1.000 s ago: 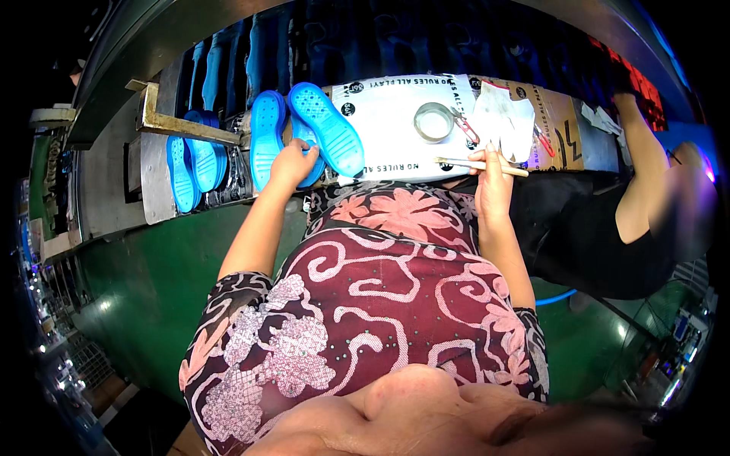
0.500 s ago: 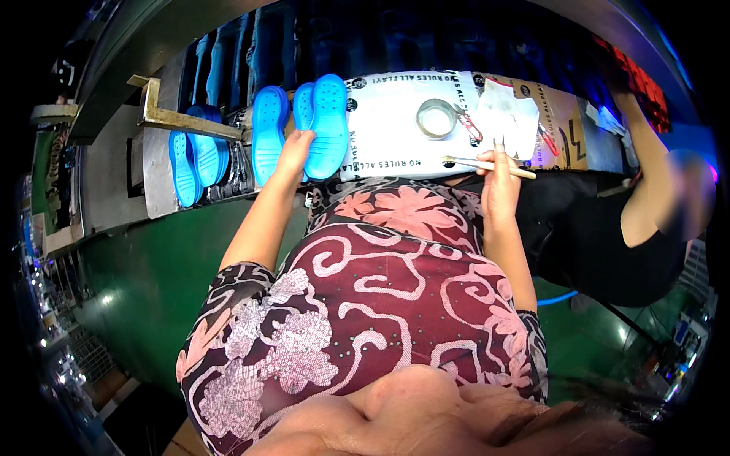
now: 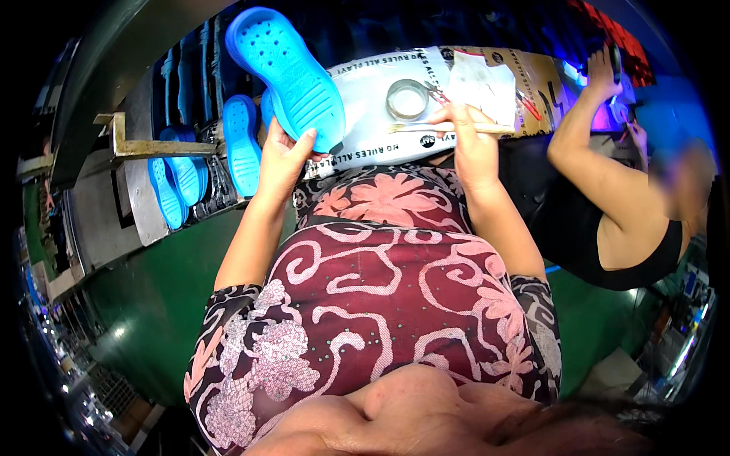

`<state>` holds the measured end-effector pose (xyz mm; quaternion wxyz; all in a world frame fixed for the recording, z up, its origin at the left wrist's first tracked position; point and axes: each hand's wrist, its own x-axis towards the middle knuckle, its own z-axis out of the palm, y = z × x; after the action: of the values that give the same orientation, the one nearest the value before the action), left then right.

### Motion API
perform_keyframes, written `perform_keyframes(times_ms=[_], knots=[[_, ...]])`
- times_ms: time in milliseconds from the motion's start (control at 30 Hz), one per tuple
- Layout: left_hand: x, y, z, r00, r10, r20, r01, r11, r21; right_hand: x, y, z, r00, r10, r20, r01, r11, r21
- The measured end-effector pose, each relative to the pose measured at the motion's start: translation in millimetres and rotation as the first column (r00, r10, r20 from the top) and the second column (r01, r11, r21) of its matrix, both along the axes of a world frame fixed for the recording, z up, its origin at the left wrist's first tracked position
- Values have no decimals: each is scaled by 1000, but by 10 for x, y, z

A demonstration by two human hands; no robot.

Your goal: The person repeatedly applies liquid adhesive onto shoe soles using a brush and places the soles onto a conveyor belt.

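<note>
My left hand (image 3: pixel 285 161) grips a bright blue shoe sole (image 3: pixel 293 76) by its near end, raised and tilted above the bench, its holed and ribbed face toward me. A slim brush (image 3: pixel 494 128) with a pale handle lies sideways in my right hand (image 3: pixel 475 148), its bristle end pointing left. Just beyond the brush stands a round grey container (image 3: pixel 390 100) with pale contents. Left of my left hand another blue sole (image 3: pixel 242 144) rests on the bench, and part of one more shows behind the held sole.
White printed sheeting (image 3: pixel 353 148) covers the work surface. Red-handled snips (image 3: pixel 528 105) lie beside a white paper (image 3: pixel 487 83). Further left are several blue soles (image 3: pixel 182 171) and a metal bracket (image 3: pixel 163 148). At the right, a co-worker's arm (image 3: pixel 574 125) reaches over the bench.
My left hand has lifted one blue sole off the bench, toward the camera. The brush in my right hand has moved left, near the container. The co-worker's arm has moved.
</note>
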<state>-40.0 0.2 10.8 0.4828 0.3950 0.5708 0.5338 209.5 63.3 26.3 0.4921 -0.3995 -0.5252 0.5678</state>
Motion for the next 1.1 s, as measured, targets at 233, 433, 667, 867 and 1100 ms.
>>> perform_keyframes(times_ms=[233,433,667,867,1100], knots=[[271,44,-9,988,32,-148,-9,989,148,-181,-32,135,930,52,364,-267,777,570],[347,18,46,983,62,-171,-31,983,182,-237,-16,36,930,55,362,-285,731,620],[333,10,62,971,79,-224,-32,978,207,-210,-5,17,919,29,392,-271,769,579],[339,4,47,966,85,-246,-16,963,271,-179,-20,-17,954,4,300,-161,850,502],[385,-7,75,962,85,-259,-9,959,282,-169,-52,46,949,47,311,-214,820,531]])
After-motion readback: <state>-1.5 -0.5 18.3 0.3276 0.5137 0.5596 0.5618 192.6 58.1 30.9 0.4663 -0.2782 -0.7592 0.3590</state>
